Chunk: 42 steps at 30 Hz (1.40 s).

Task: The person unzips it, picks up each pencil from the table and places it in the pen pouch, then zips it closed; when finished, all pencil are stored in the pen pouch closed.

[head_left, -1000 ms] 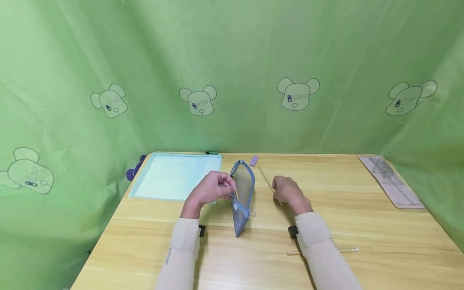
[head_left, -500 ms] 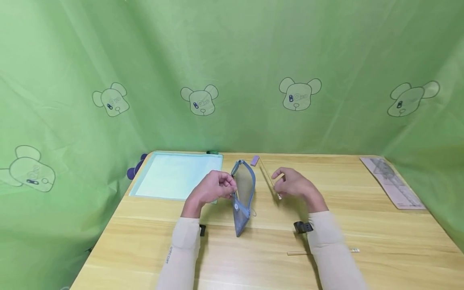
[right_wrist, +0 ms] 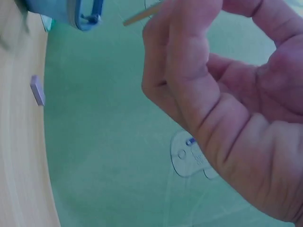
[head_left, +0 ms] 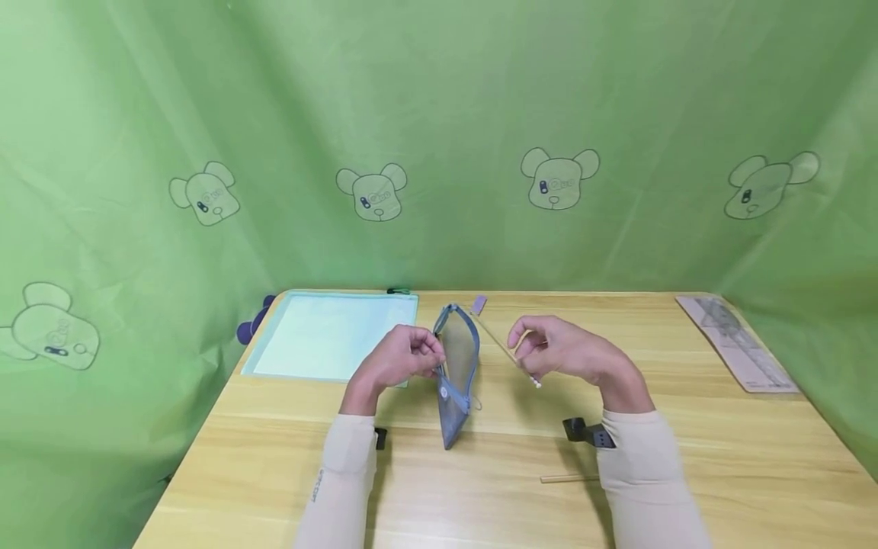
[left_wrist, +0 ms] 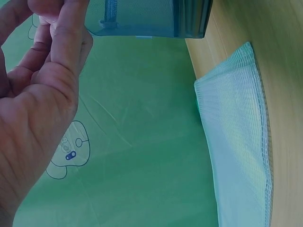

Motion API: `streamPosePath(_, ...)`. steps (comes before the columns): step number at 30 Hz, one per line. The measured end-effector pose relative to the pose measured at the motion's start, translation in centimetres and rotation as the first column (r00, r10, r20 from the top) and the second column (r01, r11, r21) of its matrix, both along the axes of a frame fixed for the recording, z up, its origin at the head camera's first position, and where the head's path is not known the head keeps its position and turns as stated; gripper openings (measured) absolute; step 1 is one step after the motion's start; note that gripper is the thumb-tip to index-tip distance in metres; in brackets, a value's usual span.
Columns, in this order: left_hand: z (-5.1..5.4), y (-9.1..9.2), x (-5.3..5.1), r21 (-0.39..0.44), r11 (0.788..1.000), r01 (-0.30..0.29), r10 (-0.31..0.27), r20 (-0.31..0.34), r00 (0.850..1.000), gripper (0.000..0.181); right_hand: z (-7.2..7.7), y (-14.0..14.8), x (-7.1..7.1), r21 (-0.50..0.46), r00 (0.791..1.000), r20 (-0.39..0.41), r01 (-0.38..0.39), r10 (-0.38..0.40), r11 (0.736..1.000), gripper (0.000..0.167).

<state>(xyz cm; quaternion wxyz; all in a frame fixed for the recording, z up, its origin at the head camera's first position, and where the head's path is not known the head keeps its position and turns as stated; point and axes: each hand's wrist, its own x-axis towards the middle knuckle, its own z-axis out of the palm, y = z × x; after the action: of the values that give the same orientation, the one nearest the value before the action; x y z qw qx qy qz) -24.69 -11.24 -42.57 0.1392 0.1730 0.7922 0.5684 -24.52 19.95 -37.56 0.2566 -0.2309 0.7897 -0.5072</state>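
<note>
My left hand pinches the near-left rim of a blue mesh zip pencil case, which stands upright with its mouth unzipped wide. Inside the mouth a thin wood-coloured length shows, partly behind the fingers. In the left wrist view the lower part of the case hangs beyond the hand. To the right of the case, my right hand holds a plain wooden pencil between thumb and fingers, its white eraser end down towards me and its other end towards the case mouth. The pencil tip shows in the right wrist view.
A purple eraser lies at the table's back edge. Another pencil lies near the right forearm, partly hidden by it. A pale blue mesh folder is at back left. A pink sheet with clear rulers lies far right.
The right hand has raised the pencil off the table and turned it, so its far end now points closer to the case mouth. The left hand and the case have stayed put.
</note>
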Motion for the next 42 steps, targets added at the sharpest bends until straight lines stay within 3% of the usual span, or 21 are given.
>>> streamPosePath(3,-0.1,0.0,0.0,0.0,1.0,0.008,-0.008,-0.002,1.0,0.006,-0.5,-0.9,-0.1,0.006,0.998,0.029,-0.052,0.052,0.999,0.032)
streamPosePath(7,-0.1,0.2,0.0,-0.006,1.0,0.026,-0.026,-0.002,1.0,0.007,-1.5,-2.2,-0.4,0.021,0.996,0.062,-0.058,0.056,0.998,0.025)
streamPosePath(19,-0.2,1.7,0.1,-0.037,0.997,0.074,-0.075,-0.018,0.997,0.01,-3.6,-5.6,-1.0,0.03,0.997,0.021,0.08,-0.08,0.996,0.021)
streamPosePath(24,-0.5,2.0,0.0,-0.036,0.998,0.047,-0.048,-0.012,0.999,0.011,-3.7,-6.8,-0.7,0.049,0.995,-0.018,0.103,-0.102,0.994,0.02)
streamPosePath(30,-0.6,2.1,0.0,0.024,0.999,0.036,-0.037,0.025,0.999,0.013,-3.8,-8.2,-0.4,0.087,0.978,-0.093,0.193,-0.184,0.977,0.014)
streamPosePath(34,-0.5,2.1,-0.1,0.052,0.999,0.005,-0.007,0.032,0.999,0.01,-3.6,-8.5,-0.2,0.123,0.97,-0.158,0.203,-0.183,0.971,0.012)
streamPosePath(38,-0.5,1.9,-0.1,0.073,0.994,-0.079,0.075,0.045,0.996,0.009,-3.0,-8.0,0.0,0.16,0.93,-0.287,0.281,-0.228,0.946,0.006)
streamPosePath(40,-0.5,1.8,-0.2,0.088,0.99,-0.113,0.108,0.061,0.992,0.009,-2.8,-7.7,0.1,0.197,0.91,-0.329,0.327,-0.252,0.924,0.012)
streamPosePath(42,-0.5,1.7,-0.2,0.096,0.986,-0.135,0.129,0.067,0.989,0.01,-2.8,-7.4,0.1,0.252,0.911,-0.325,0.343,-0.255,0.905,0.025)
